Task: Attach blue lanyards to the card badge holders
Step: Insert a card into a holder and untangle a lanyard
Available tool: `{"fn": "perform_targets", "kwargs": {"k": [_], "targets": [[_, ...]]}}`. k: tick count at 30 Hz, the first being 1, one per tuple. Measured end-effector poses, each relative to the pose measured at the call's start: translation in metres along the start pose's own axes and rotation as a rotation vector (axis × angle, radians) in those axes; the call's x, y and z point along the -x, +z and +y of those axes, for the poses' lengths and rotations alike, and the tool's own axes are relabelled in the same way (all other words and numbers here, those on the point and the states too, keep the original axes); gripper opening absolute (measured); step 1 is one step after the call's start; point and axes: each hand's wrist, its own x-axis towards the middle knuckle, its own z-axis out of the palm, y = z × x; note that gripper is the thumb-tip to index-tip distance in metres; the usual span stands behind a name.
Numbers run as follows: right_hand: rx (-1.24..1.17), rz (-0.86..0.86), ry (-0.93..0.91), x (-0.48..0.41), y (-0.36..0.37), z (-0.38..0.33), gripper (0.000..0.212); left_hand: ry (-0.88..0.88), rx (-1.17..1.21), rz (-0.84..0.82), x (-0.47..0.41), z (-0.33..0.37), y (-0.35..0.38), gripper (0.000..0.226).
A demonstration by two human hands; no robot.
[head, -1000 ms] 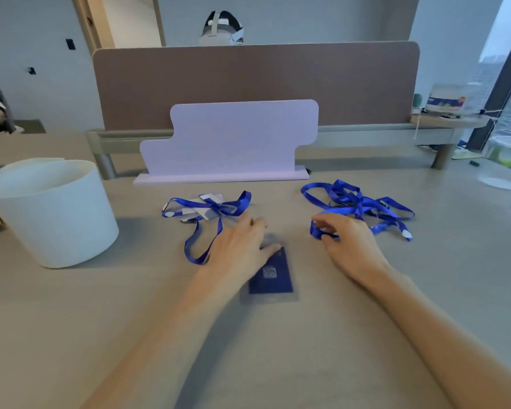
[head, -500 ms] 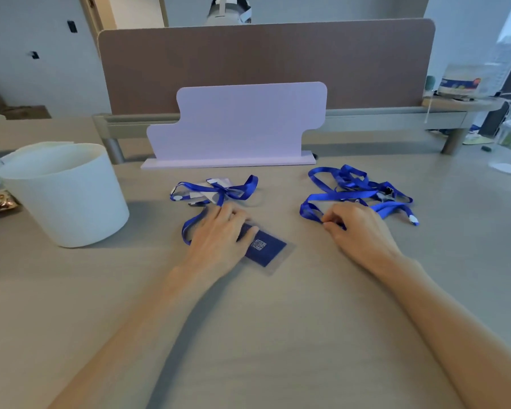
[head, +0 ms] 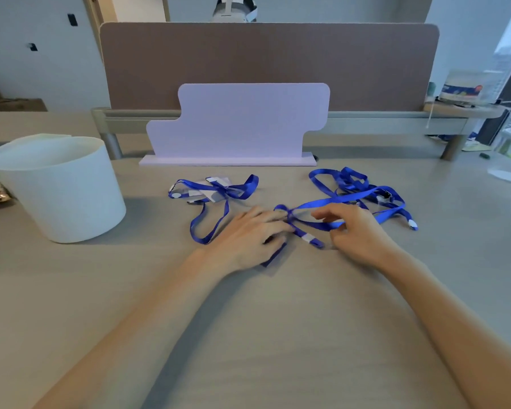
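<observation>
Hands meet at the middle of the pale wood-grain tabletop [head: 278, 335]. The left hand [head: 248, 234] lies palm-down on a dark blue card in a clear plastic badge holder [head: 273, 255], of which only one corner shows from under the palm; its fingers [head: 273, 221] are lightly curled, and the tips touch a loose blue ribbon lanyard [head: 322, 203], though whether they pinch it I cannot tell. The right hand [head: 357, 231] has thumb and forefinger partly closed around the same ribbon where it crosses in front of the palm; the rest of that hand is relaxed. The lanyard's free end, with its white clasp piece [head: 309, 238], rests on the tabletop between the two hands, just beside the holder. The ribbon runs back to a tangled pile of spare blue lanyards [head: 354, 181] to the right. To the left of the hands lies a badge holder already fitted with a blue lanyard [head: 213, 190], and further left stands a white round plastic tub [head: 62, 190].

The step in hand looks like bringing the clasp end to the holder's slot. To do it well, the left hand should keep the holder flat but slide back to uncover the slotted edge, which is hidden now. The right hand would do better gripping close to the clasp than mid-ribbon, for control. Pull gently, or the tangle may drag along.
</observation>
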Motion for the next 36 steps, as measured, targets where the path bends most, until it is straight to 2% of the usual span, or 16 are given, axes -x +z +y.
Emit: {"fn": "perform_targets", "kwargs": {"k": [3,6,8,11,14,16,19,22,25,31,36], "targets": [[0.027,0.058,-0.044,-0.001,-0.002,0.001,0.051,-0.086,0.092,0.032,-0.003,-0.008,0.002,0.032],[0.028,0.074,-0.108,0.001,-0.004,0.002,0.05,-0.15,0.077,0.028,-0.002,-0.018,0.003,0.033],[0.036,0.008,-0.119,0.001,-0.005,0.001,0.044,-0.158,0.097,0.074,-0.001,-0.018,0.001,0.037],[-0.025,-0.132,-0.132,0.008,-0.001,-0.004,0.051,-0.123,0.158,0.045,0.006,-0.02,-0.005,0.045],[-0.052,-0.266,-0.174,0.012,0.011,-0.01,0.063,-0.141,0.196,-0.007,0.018,-0.029,-0.014,0.042],[0.009,-0.302,-0.257,0.008,0.019,-0.014,0.058,-0.155,0.174,-0.063,0.028,-0.037,-0.02,0.037],[0.122,-0.269,-0.337,-0.003,0.023,-0.023,0.032,-0.113,0.102,-0.102,0.04,-0.043,-0.025,0.036],[0.214,-0.207,-0.38,-0.009,0.024,-0.031,0.01,-0.176,0.082,-0.081,0.045,-0.042,-0.031,0.04],[0.264,-0.08,-0.425,-0.012,0.033,-0.037,0.022,-0.31,0.146,-0.096,0.044,-0.04,-0.035,0.051],[-0.143,-0.074,-0.249,-0.009,0.045,-0.059,0.014,-0.424,0.393,-0.048,0.044,-0.051,-0.036,0.05],[0.022,-0.113,-0.251,-0.011,0.042,-0.051,0.015,-0.356,0.498,0.071,0.048,-0.053,-0.046,0.03]]}}
